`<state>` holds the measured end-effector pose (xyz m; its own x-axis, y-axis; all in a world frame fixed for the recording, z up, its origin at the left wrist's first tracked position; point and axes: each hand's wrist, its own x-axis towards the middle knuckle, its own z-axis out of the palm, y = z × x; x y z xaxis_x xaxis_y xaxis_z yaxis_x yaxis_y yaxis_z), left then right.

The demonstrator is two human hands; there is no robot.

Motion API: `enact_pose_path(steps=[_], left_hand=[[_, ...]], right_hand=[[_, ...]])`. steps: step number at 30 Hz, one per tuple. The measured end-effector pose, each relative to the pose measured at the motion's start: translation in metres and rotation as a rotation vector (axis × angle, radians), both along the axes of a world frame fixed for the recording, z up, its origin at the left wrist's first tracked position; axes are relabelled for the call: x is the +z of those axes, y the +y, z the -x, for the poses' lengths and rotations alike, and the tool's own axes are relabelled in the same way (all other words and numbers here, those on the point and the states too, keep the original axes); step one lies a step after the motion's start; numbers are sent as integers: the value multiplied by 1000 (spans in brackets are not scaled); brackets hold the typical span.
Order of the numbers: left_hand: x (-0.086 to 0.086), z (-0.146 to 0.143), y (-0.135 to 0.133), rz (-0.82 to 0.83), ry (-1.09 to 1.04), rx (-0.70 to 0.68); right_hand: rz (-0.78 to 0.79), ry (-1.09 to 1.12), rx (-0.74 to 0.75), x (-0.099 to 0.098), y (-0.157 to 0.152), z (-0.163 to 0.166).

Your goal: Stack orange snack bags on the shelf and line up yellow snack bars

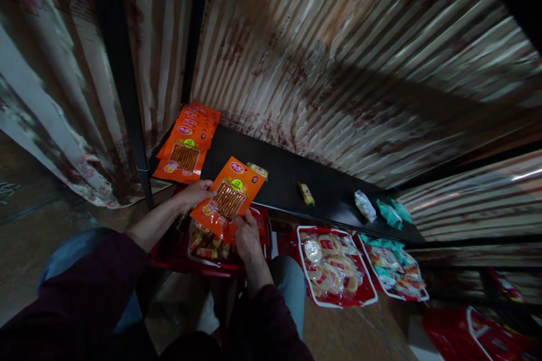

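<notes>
While both hands are clamped on it, a flat, bright orange plastic snack packet (231,197) with a panel of brown sticks on its front is held tilted, left of centre in the frame. The left hand (195,193) pinches its left edge, and the right hand (249,237) grips its lower right part; I cannot tell how the fingers behind it lie. Below, small gold-wrapped snacks (207,251) fill a red plastic basket (169,259), while overlapping matching orange packets (186,144) lie on the flat black shelf (279,180), toward the left of the frame.

The snack packet looks light, its thin glossy film likely to bend easily and slide under dry fingertips. Squeezing the panel could crush or snap the contents, so the plain side borders seem the safest hold, one hand per side to keep it from folding.
</notes>
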<state>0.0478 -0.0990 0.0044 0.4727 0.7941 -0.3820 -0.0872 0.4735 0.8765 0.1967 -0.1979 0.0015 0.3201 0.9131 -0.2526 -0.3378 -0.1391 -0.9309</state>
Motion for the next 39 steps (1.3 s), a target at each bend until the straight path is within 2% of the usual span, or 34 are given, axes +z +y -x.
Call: enact_pose_path(steps=[5, 13, 18, 25, 31, 39], left_hand=[[-2, 4, 11, -70, 18, 124], [1, 1, 16, -172, 85, 334], [1, 6, 22, -304, 181, 351], [-4, 31, 42, -427, 351, 375], [-10, 52, 56, -476, 674, 395], [11, 64, 54, -528, 911, 377]], right_hand=[[-5, -103, 19, 2, 18, 6], [31, -63, -19, 7, 44, 12], [-11, -54, 3, 9, 55, 17], [-51, -92, 44, 2, 81, 38], [-53, -192, 75, -6, 103, 56], [-99, -333, 115, -8, 130, 74]])
